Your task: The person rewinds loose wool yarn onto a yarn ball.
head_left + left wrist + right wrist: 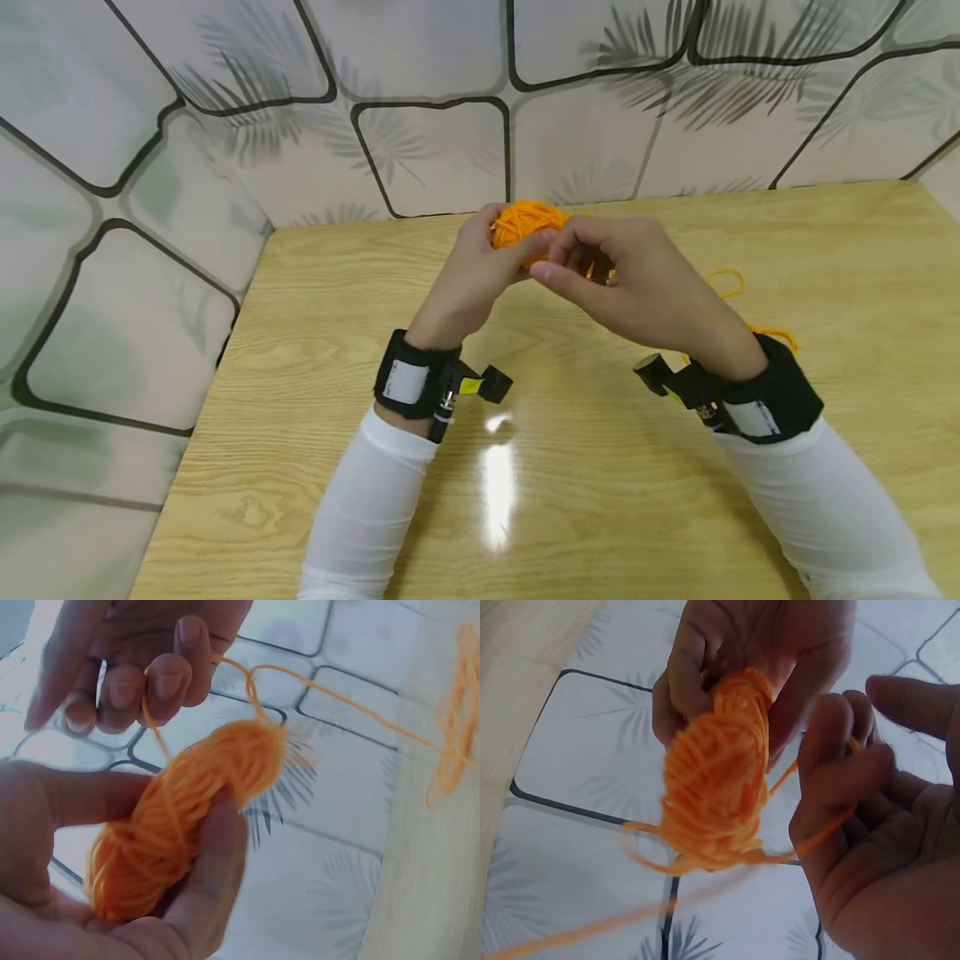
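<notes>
My left hand grips a small oblong bundle of orange yarn, held up near the back edge of the table. In the left wrist view, thumb and fingers press on opposite sides of the wound yarn. Close at its right is my right hand, fingers curled round a single strand. That strand passes over the right fingers in the right wrist view and runs to the bundle. The right thumb stands apart from the curled fingers there.
Loose orange yarn lies on the wooden table beyond the right wrist, partly hidden by the arm. From the bundle, a strand leads to this loose pile. A patterned wall stands right behind the table, another at left.
</notes>
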Action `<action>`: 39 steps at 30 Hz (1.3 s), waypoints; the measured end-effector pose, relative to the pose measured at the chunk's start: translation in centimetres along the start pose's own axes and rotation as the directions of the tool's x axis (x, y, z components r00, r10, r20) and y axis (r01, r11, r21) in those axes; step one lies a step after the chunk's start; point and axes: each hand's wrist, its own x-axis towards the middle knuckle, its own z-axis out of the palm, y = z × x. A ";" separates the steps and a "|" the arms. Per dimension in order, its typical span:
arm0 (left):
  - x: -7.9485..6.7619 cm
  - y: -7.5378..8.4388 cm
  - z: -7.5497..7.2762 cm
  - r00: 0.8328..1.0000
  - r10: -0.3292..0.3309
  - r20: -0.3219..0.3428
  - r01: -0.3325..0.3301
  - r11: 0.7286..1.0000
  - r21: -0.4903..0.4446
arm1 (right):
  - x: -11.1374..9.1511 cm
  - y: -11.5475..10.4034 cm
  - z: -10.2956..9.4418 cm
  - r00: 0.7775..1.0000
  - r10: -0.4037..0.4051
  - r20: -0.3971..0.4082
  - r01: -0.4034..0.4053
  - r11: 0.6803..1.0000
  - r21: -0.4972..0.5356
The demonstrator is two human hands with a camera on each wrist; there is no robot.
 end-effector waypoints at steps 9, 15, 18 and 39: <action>-0.1 1.0 -1.1 0.999 0.039 -0.006 -0.038 0.910 -0.413 | 0.0 -0.2 0.4 0.984 -0.154 0.091 0.143 0.983 0.118; 0.0 1.4 -1.7 0.997 0.059 0.055 -0.019 0.835 -0.550 | -0.2 0.5 -0.1 0.990 -0.091 0.104 0.058 0.956 0.288; -0.1 1.5 -1.9 0.994 0.071 0.083 -0.008 0.804 -0.595 | -0.2 1.0 -0.4 0.995 -0.025 0.094 -0.009 0.938 0.346; -1.3 2.0 -1.8 0.924 0.147 0.353 0.036 0.886 -0.462 | 0.5 3.2 -0.7 0.993 0.110 -0.029 -0.096 0.948 0.305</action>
